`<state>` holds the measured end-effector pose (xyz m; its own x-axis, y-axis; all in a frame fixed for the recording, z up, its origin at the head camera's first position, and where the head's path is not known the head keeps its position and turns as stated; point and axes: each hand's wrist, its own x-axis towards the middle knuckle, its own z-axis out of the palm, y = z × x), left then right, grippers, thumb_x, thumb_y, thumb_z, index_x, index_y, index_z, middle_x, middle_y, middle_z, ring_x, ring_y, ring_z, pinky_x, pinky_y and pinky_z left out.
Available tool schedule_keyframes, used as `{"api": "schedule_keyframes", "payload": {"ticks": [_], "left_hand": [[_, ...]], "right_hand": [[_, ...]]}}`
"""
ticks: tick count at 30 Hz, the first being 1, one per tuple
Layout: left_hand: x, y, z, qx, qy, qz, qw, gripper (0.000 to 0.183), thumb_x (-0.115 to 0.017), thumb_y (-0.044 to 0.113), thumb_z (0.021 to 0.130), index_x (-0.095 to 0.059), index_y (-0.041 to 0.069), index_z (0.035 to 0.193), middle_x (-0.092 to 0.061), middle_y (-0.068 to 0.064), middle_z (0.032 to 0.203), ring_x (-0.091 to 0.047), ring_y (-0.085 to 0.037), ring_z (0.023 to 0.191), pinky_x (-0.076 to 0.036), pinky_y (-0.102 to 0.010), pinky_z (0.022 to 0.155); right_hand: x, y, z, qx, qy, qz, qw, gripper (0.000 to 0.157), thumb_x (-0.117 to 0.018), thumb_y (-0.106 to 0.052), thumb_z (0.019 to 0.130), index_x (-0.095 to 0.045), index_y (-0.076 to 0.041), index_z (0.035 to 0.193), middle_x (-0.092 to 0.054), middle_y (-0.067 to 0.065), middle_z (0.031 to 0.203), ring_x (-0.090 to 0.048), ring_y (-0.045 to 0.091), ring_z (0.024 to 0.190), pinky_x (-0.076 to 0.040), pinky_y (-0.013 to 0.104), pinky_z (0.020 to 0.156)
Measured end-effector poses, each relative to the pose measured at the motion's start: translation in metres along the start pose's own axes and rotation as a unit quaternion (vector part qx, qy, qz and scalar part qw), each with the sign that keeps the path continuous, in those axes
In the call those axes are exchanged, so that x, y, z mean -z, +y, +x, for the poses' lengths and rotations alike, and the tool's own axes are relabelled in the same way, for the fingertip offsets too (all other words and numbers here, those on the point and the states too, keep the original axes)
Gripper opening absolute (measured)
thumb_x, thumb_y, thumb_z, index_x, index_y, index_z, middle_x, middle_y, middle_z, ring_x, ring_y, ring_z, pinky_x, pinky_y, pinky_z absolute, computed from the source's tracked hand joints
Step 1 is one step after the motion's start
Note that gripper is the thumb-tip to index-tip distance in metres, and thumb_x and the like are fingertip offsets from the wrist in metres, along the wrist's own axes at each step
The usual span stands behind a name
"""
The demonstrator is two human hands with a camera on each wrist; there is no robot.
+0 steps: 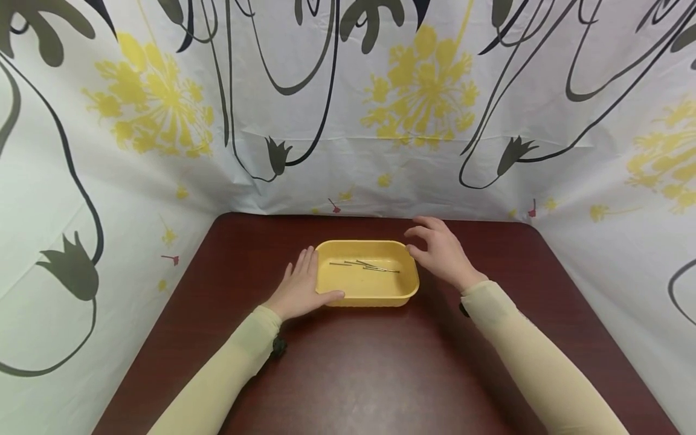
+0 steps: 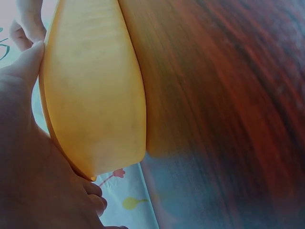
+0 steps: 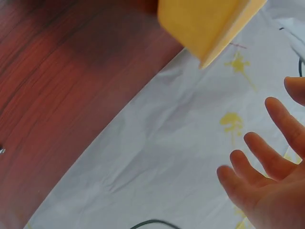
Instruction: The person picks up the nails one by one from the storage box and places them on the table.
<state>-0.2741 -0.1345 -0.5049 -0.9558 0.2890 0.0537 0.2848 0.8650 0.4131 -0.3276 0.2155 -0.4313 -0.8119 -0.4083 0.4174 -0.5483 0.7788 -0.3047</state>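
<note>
Currently the left hand (image 1: 299, 290), fingers straight, touches the yellow tray (image 1: 367, 289). Beside its right end, the right hand (image 1: 441, 251) hangs loose.

Left hand (image 1: 300, 291) straight-fingered, right hand (image 1: 441, 252) loosely curved

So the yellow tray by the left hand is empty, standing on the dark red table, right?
Not empty: the head view shows several thin, nail-like pieces lying in the yellow tray. It stands on the dark red table by the left hand.
</note>
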Motion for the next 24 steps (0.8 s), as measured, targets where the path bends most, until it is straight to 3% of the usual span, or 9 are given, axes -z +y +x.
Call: {"api": "schedule_keyframes", "payload": {"ticks": [14, 24], "left_hand": [[-0.001, -0.001, 0.000, -0.004, 0.008, -0.003, 1.0000, 0.125, -0.057, 0.082, 0.080, -0.002, 0.004, 0.161, 0.002, -0.012, 0.168, -0.001, -0.027, 0.154, -0.012, -0.058, 0.118], [-0.001, -0.001, 0.000, -0.007, 0.011, 0.002, 0.9999, 0.126, -0.056, 0.083, 0.080, -0.002, 0.003, 0.161, 0.002, -0.013, 0.168, -0.003, -0.029, 0.154, -0.013, -0.059, 0.118]], "right_hand": [[-0.033, -0.013, 0.003, 0.038, -0.054, -0.001, 0.998, 0.025, -0.070, -0.020, 0.090, -0.073, -0.010, 0.113, -0.055, 0.012, 0.137, -0.054, 0.032, 0.122, -0.047, 0.052, 0.093], [-0.052, -0.019, 0.008, 0.046, -0.123, -0.041, 0.990, 0.027, -0.078, -0.019, 0.088, -0.075, -0.009, 0.113, -0.062, 0.003, 0.110, -0.066, 0.022, 0.087, -0.054, 0.043, 0.078]]}}
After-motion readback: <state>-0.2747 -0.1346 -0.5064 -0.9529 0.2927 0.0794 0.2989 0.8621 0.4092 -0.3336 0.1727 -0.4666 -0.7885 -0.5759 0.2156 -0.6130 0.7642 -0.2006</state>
